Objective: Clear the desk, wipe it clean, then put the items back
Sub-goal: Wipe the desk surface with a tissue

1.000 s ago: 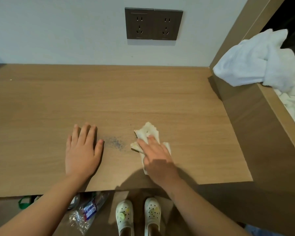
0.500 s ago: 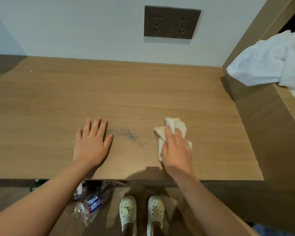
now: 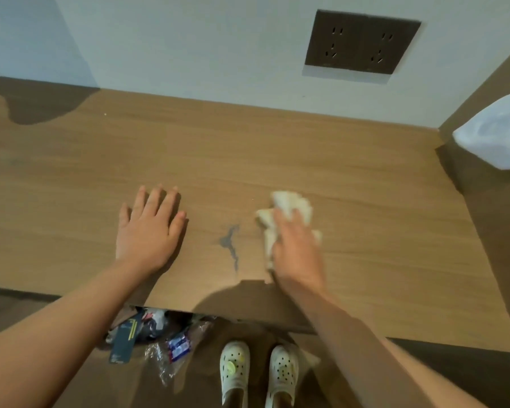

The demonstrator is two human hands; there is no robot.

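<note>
Right hand [image 3: 298,251] is seen laid palm-down, fingers pressing a crumpled cloth [image 3: 289,204] onto the desk [image 3: 306,160] near its front edge | left hand [image 3: 147,228] is spread flat, nothing held | risk: grey smear [image 3: 230,242] between them may be streaked if a soiled fold is dragged through | cloth: cream, bunched, thin.

No text, brand or number can be read anywhere. Printing is seen on a dark tag [image 3: 121,344] with yellow stripes and on the blue-and-red label of a clear wrapper [image 3: 178,348], both lying on the floor below the desk [image 3: 277,160], but the marks are too small and blurred to be made out. No lettering is shown on the dark double wall socket [image 3: 361,42].
</note>
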